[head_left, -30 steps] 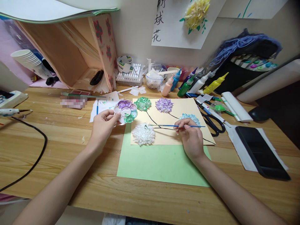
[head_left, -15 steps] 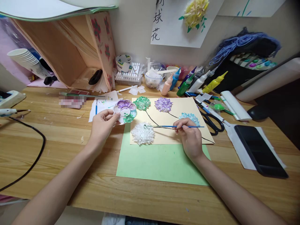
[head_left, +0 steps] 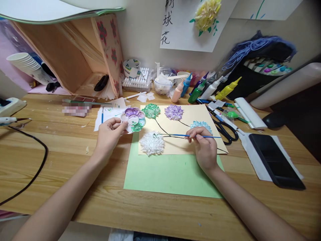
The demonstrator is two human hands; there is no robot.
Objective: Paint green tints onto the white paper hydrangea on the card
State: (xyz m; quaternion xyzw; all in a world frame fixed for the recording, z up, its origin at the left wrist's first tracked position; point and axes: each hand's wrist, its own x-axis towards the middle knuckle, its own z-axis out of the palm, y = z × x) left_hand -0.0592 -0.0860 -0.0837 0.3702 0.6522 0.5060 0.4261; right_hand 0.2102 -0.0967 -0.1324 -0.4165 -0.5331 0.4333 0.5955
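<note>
Fingers of your right hand are pinching a blue paintbrush; its tip is sitting at green marks on the white flower, lying near left on the cream sheet; your left hand is pinching a paint palette, thumb uppermost, farther left.

Glossy plastic palette, rough, papery white flower, matt green paper, smooth wood-grained tabletop

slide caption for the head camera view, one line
Left hand holds a paint palette; right hand holds a thin paintbrush at a mostly white flower.
</note>
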